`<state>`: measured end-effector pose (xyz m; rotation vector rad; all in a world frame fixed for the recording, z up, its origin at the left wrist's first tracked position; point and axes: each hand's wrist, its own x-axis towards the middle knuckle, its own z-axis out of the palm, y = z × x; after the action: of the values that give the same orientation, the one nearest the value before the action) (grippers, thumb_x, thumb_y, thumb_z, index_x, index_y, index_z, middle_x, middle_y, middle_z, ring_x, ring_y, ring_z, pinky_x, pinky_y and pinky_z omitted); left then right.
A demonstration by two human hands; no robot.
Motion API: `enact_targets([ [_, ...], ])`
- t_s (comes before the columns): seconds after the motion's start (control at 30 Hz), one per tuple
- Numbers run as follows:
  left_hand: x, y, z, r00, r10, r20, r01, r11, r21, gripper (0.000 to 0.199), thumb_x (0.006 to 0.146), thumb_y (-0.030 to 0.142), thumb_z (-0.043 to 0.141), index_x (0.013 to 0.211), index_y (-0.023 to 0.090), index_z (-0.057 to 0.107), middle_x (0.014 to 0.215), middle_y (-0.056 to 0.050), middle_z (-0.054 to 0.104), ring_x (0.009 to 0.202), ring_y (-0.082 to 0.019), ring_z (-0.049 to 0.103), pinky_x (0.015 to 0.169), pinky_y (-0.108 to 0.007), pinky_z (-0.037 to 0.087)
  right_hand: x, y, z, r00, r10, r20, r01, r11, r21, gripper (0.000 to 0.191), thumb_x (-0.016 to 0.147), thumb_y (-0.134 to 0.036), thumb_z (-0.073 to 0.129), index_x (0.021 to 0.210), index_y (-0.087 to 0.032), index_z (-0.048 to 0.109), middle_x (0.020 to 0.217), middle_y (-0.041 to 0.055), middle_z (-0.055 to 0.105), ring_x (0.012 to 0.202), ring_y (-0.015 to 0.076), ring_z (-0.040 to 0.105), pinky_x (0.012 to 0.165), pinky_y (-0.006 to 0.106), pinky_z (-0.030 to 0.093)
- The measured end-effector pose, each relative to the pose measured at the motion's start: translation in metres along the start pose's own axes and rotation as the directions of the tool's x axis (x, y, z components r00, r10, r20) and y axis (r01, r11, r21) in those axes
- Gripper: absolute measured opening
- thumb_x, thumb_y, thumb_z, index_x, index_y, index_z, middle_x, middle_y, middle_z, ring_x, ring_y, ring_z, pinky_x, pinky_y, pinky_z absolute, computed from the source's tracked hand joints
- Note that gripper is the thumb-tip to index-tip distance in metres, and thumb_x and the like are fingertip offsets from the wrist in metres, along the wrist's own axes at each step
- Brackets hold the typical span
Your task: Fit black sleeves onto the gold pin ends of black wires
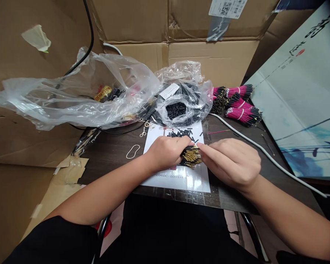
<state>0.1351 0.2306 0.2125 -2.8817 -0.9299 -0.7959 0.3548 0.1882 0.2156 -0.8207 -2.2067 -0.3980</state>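
Note:
My left hand (167,152) is closed around a bundle of wires (191,157) whose gold terminals and black sleeves point to the right. Close against the bundle's upper right, my right hand (232,159) has its thumb and forefinger pinched together; whatever lies between the fingertips is too small to make out. Under both hands is a white printed sheet (178,183). Short black tubes (183,134) lie scattered on it just behind the hands. Farther back, an opened clear plastic bag (195,117) holds a mass of the same black pieces (176,110).
Pink wire bundles (240,113) with black ends are stacked at the back right. A large clear bag (85,106) spreads over the left side. Rubber bands (133,151) lie left of the sheet. A white cable (264,150) crosses the right side, and cardboard (143,22) walls the back.

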Motion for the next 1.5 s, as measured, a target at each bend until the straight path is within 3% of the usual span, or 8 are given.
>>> enact_targets([
  [0.4,0.002,0.003,-0.002,0.999,0.046,-0.009,-0.043,0.974,0.223,0.033,0.098,0.035,0.038,0.080,0.017,0.060,0.059,-0.001,0.060,0.048,-0.012,0.055,0.044,-0.024,0.032,0.014,-0.007,-0.008,0.979,0.057,0.196,-0.056,0.998,-0.011,0.005,0.078,-0.022,0.064,0.082,-0.019,0.064,0.066,0.0007,0.060,0.060,0.0112,0.051,0.060,0.029,0.040],
  [0.67,-0.001,0.001,0.001,0.990,0.127,0.065,-0.136,0.976,0.169,0.034,0.096,0.040,0.039,0.083,0.016,0.060,0.060,-0.002,0.059,0.049,-0.012,0.053,0.044,-0.023,0.034,0.017,-0.006,-0.009,0.939,0.148,0.311,-0.228,0.944,0.239,0.006,0.082,-0.023,0.059,0.078,-0.019,0.062,0.064,-0.0010,0.053,0.058,0.0090,0.045,0.057,0.025,0.037],
  [0.93,-0.002,0.001,-0.003,0.985,0.168,-0.038,-0.161,0.977,0.143,0.032,0.096,0.042,0.041,0.083,0.017,0.057,0.060,0.001,0.061,0.052,-0.012,0.059,0.043,-0.024,0.032,0.019,0.003,-0.007,0.771,0.312,0.555,-0.630,0.498,0.596,0.015,0.079,-0.027,0.068,0.086,-0.019,0.058,0.073,-0.0016,0.057,0.064,0.0079,0.052,0.060,0.021,0.045],
  [1.1,-0.003,0.001,-0.005,0.974,0.228,-0.020,-0.221,0.959,0.180,0.035,0.095,0.044,0.040,0.081,0.016,0.055,0.056,0.001,0.056,0.048,-0.012,0.055,0.042,-0.026,0.031,0.015,0.000,0.000,0.689,0.290,0.664,-0.723,0.217,0.655,0.023,0.079,-0.029,0.069,0.091,-0.019,0.052,0.078,-0.0012,0.052,0.068,0.0077,0.052,0.061,0.020,0.047],
  [1.17,-0.002,0.001,-0.006,0.970,0.240,-0.036,-0.230,0.956,0.182,0.028,0.095,0.036,0.042,0.082,0.016,0.055,0.055,0.002,0.055,0.047,-0.011,0.054,0.042,-0.025,0.031,0.014,-0.002,0.001,0.681,0.271,0.680,-0.729,0.173,0.662,0.025,0.079,-0.027,0.069,0.095,-0.021,0.051,0.078,-0.0019,0.051,0.068,0.0074,0.051,0.062,0.020,0.048],
  [1.3,-0.002,0.000,-0.008,0.958,0.262,-0.118,-0.241,0.957,0.164,0.018,0.095,0.022,0.042,0.104,0.014,0.055,0.055,0.005,0.058,0.046,-0.010,0.055,0.044,-0.024,0.036,0.015,-0.004,0.000,0.765,0.257,0.591,-0.643,0.257,0.721,0.027,0.079,-0.021,0.068,0.101,-0.022,0.052,0.077,-0.0030,0.053,0.069,0.0069,0.052,0.066,0.021,0.048],
  [1.4,-0.001,-0.001,-0.006,0.944,0.259,-0.205,-0.236,0.963,0.128,0.032,0.096,0.027,0.043,0.124,0.012,0.045,0.061,0.004,0.064,0.049,-0.009,0.057,0.046,-0.021,0.041,0.015,-0.004,-0.002,0.827,0.211,0.521,-0.561,0.361,0.745,0.032,0.083,-0.017,0.064,0.112,-0.025,0.054,0.079,-0.0031,0.057,0.070,0.0062,0.054,0.067,0.020,0.047],
  [1.5,0.000,-0.002,-0.002,0.917,0.271,-0.293,-0.262,0.962,0.072,0.047,0.095,0.034,0.046,0.135,0.012,0.034,0.071,0.003,0.068,0.050,-0.008,0.056,0.046,-0.019,0.042,0.016,-0.003,-0.006,0.835,0.120,0.536,-0.527,0.451,0.720,0.037,0.085,-0.016,0.061,0.120,-0.026,0.055,0.077,-0.0037,0.059,0.069,0.0050,0.054,0.066,0.019,0.044],
])
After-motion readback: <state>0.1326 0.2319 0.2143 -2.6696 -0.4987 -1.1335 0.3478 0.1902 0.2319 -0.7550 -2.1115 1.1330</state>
